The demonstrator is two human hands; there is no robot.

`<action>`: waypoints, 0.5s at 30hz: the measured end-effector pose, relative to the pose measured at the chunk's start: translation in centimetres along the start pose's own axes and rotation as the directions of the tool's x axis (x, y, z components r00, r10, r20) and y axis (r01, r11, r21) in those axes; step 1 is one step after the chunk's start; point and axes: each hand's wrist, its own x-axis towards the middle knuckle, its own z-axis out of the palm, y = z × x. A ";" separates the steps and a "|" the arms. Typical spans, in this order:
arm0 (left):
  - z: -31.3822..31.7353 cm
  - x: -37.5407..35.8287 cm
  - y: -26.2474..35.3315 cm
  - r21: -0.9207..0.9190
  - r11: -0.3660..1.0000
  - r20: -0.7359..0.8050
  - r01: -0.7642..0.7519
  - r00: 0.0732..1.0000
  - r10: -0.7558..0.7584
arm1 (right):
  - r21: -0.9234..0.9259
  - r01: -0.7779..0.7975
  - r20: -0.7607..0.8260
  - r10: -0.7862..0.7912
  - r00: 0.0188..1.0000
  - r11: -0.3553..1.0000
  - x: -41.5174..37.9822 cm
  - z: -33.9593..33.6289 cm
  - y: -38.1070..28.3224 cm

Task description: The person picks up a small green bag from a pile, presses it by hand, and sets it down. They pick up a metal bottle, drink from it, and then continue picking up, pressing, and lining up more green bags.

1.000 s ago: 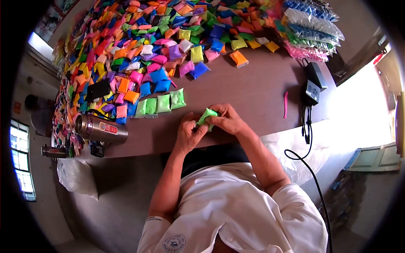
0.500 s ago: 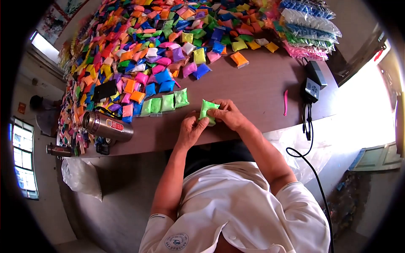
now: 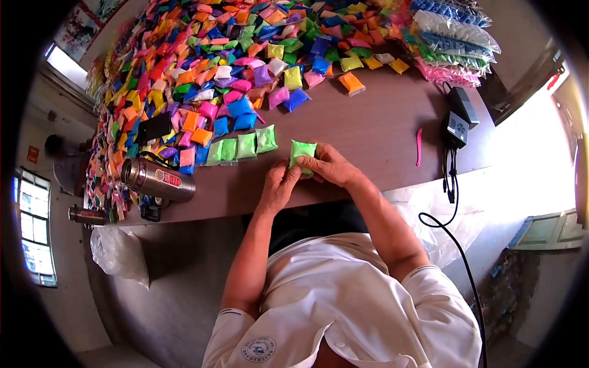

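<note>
A small clear packet filled with light green material (image 3: 302,151) is held upright between my two hands, just above the table's front edge. My left hand (image 3: 280,185) is closed on its lower left side, thumb pressed against it. From the right, my right hand (image 3: 329,165) pinches the same packet, its thumb across the front and the fingers hidden behind. To the left, several similar green packets (image 3: 246,146) lie side by side in a row on the table.
A big pile of coloured packets (image 3: 202,73) covers the table's far and left parts. A steel thermos (image 3: 158,179) lies at the left edge. A pink stick (image 3: 419,147), black adapters with cables (image 3: 455,130) and stacked plastic bags (image 3: 454,43) are on the right.
My right hand's fingers have shifted behind the green packet, and its thumb now lies across the front. The packet stands a little more upright. The view has shifted slightly.
</note>
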 end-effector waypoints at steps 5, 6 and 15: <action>0.0 0.1 -0.2 0.191 0.974 0.033 -0.123 0.992 0.119 | 0.023 0.180 -0.033 -0.179 0.983 0.983 0.2 0.2 1.3; 0.1 0.1 -0.3 0.236 0.956 0.048 -0.175 0.985 0.169 | 0.052 0.211 -0.012 -0.211 0.978 0.976 0.4 0.1 1.9; 0.6 -0.2 -0.9 0.106 0.994 -0.076 -0.002 0.997 0.010 | -0.039 0.111 -0.116 -0.115 0.987 0.993 -0.6 1.4 -0.3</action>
